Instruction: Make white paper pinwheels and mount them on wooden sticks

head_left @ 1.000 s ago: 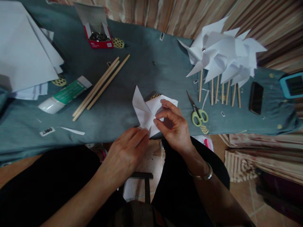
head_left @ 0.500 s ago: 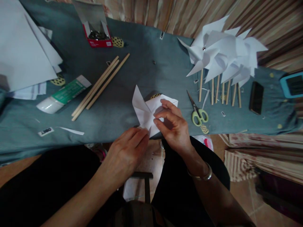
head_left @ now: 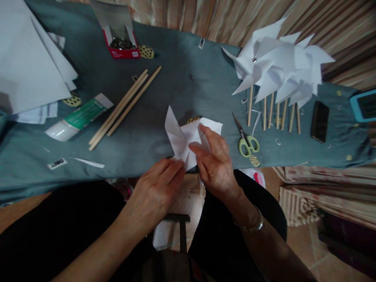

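Note:
A partly folded white paper pinwheel (head_left: 189, 135) lies at the table's near edge, with one pointed blade standing up on its left. My left hand (head_left: 160, 184) pinches its lower left part, fingertips together on the paper. From the right, my right hand (head_left: 216, 162) is on the same paper, thumb at its middle and index finger bent over the right-hand part. A thin line shows between that thumb and finger; whether it is a cut or a crease I cannot tell. Green-handled scissors (head_left: 246, 141) lie right of my right hand.
Finished pinwheels (head_left: 282, 64) on sticks lie at the back right, near a phone (head_left: 319, 121). Wooden sticks (head_left: 133, 102), a glue tube (head_left: 79, 117), a red box (head_left: 123, 49) of small metal pieces and paper sheets (head_left: 29, 62) occupy the left side.
My right thumb has moved slightly left onto the paper's middle, and the right hand has turned and lowered a little. My left hand keeps its pinch in the same place.

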Demonstrator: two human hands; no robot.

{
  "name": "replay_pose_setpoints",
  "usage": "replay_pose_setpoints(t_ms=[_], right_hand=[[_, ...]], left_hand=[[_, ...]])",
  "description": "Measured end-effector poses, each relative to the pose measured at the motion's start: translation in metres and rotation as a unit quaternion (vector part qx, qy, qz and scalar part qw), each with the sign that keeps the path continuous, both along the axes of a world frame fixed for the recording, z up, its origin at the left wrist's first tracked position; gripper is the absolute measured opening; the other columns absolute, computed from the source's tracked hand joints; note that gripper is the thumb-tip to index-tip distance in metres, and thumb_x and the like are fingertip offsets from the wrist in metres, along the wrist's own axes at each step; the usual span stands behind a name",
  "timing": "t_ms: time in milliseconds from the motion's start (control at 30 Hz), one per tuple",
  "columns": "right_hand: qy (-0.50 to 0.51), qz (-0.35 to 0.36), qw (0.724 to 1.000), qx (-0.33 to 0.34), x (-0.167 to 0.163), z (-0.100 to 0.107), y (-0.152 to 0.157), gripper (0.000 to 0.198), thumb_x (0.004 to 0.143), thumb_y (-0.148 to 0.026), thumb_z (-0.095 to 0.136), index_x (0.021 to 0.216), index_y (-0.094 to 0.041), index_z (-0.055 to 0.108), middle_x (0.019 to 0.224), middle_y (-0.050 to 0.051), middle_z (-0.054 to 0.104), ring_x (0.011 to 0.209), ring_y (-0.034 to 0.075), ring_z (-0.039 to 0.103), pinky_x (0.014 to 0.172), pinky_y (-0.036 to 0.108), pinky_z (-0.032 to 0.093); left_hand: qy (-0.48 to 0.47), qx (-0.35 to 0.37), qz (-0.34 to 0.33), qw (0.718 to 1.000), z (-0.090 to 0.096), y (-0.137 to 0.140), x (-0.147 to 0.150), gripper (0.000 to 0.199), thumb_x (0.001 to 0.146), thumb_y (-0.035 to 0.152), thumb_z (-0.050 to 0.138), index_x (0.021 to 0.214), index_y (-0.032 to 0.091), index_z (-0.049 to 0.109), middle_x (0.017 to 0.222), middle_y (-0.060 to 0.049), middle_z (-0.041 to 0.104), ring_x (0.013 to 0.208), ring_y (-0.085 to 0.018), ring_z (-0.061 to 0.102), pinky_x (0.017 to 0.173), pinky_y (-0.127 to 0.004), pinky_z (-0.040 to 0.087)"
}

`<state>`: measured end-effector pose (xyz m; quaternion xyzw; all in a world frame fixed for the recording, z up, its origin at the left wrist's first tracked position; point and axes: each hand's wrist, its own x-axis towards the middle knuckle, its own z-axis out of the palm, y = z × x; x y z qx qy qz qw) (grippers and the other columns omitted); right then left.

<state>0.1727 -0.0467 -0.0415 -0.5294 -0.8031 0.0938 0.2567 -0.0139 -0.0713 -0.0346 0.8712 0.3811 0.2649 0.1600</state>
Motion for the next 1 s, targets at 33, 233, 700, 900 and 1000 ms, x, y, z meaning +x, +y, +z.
replay_pose_setpoints(t_ms=[33,233,700,900,1000], right_hand=[[-0.007,-0.002,1.0,0.01,-0.001,-0.001,-0.002,0.028,0.096,-0.017,0.043,0.114,-0.025,0.064,0.144,0.009,0.049,0.138,0.024,0.042,0.11,0.049,0.041],[-0.011,0.012,1.0,0.023,-0.001,-0.011,-0.006,0.036,0.097,-0.015,0.041,0.128,-0.026,0.055,0.148,0.009,0.044,0.141,0.023,0.038,0.112,0.047,0.039],[0.018,0.014,1.0,-0.002,0.003,-0.009,0.001,0.031,0.094,-0.016,0.044,0.114,-0.027,0.065,0.152,0.001,0.04,0.146,0.027,0.031,0.116,0.05,0.031],[0.068,0.015,0.996,-0.049,0.012,0.003,0.009,0.036,0.092,-0.014,0.041,0.114,-0.026,0.067,0.148,0.002,0.047,0.142,0.025,0.038,0.116,0.047,0.033],[0.076,-0.023,0.995,-0.053,0.021,0.008,0.023,0.037,0.093,-0.016,0.038,0.12,-0.02,0.064,0.144,0.009,0.052,0.136,0.024,0.046,0.114,0.046,0.038]], left_hand=[[-0.005,0.002,0.002,1.0,-0.001,0.0,0.0,0.016,0.091,0.012,0.056,0.103,0.003,0.063,0.104,-0.014,0.067,0.097,-0.023,0.063,0.086,-0.037,0.06],[-0.04,0.021,0.052,0.998,0.0,0.002,0.003,0.024,0.091,0.012,0.057,0.113,0.004,0.057,0.112,-0.016,0.066,0.096,-0.021,0.066,0.084,-0.035,0.061],[-0.011,0.036,0.017,0.999,-0.012,0.007,0.014,0.024,0.095,0.016,0.051,0.116,0.009,0.059,0.115,-0.011,0.068,0.107,-0.026,0.06,0.086,-0.041,0.056],[0.003,0.06,0.015,0.998,-0.012,0.012,0.013,0.022,0.094,0.015,0.053,0.113,0.008,0.061,0.114,-0.012,0.069,0.104,-0.025,0.06,0.084,-0.04,0.055],[0.009,0.063,0.014,0.998,-0.012,0.014,0.011,0.023,0.094,0.014,0.053,0.114,0.008,0.061,0.116,-0.013,0.068,0.106,-0.026,0.059,0.086,-0.04,0.053]])
